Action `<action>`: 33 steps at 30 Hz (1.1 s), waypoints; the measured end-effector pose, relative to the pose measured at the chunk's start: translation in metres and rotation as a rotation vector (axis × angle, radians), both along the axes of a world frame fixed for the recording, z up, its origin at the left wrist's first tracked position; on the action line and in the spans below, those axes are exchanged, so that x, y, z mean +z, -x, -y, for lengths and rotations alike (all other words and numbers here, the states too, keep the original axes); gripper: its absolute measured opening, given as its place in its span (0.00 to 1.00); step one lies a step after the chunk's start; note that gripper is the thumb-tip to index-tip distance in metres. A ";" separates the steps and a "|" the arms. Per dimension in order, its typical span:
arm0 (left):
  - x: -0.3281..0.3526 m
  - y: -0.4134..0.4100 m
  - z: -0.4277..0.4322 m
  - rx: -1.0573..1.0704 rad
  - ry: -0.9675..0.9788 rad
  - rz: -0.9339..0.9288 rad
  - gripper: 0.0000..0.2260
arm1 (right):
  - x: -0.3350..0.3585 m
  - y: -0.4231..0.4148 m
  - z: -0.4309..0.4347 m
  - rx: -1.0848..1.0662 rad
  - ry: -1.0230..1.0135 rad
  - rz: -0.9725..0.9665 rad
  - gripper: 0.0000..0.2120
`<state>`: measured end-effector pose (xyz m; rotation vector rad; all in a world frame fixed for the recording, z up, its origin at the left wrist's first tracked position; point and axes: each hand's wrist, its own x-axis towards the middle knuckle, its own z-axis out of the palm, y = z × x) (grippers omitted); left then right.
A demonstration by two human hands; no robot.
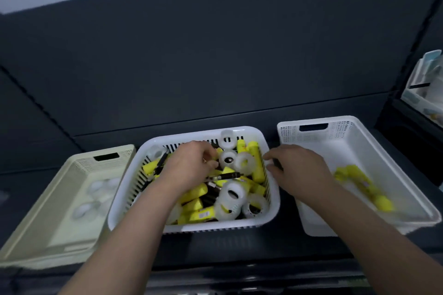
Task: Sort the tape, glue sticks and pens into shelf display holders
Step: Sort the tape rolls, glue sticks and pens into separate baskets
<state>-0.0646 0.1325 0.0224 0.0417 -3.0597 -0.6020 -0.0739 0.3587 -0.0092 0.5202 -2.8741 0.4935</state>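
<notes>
The middle white basket (pixel 273 208) holds a mixed heap of clear tape rolls (pixel 231 195), yellow glue sticks (pixel 256 163) and black pens (pixel 225 177). My left hand (pixel 191 167) is down inside it at the back, fingers curled round a small thing with a metal glint, seemingly a pen; most of that thing is hidden. My right hand (pixel 299 171) hovers over the basket's right rim with fingers loosely curled and nothing visible in them. The pale green basket (pixel 28 230) on the left holds tape rolls (pixel 98 187). The white basket (pixel 335 132) on the right holds glue sticks (pixel 364 184).
The three baskets stand side by side on a dark shelf (pixel 239 244) against a dark back panel (pixel 215 67). A clear bin with pale goods (pixel 424 86) sits on a shelf at the far right. The shelf's front edge runs just below the baskets.
</notes>
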 end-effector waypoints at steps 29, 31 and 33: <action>-0.009 -0.043 0.134 0.272 -0.030 -0.244 0.07 | 0.014 -0.010 0.129 0.141 0.229 -0.070 0.08; -0.009 -0.052 0.178 0.357 0.150 -0.137 0.09 | 0.018 -0.015 0.163 0.161 0.208 -0.055 0.08; -0.010 -0.059 0.220 0.401 0.273 0.020 0.09 | 0.021 -0.020 0.198 0.198 0.192 -0.031 0.09</action>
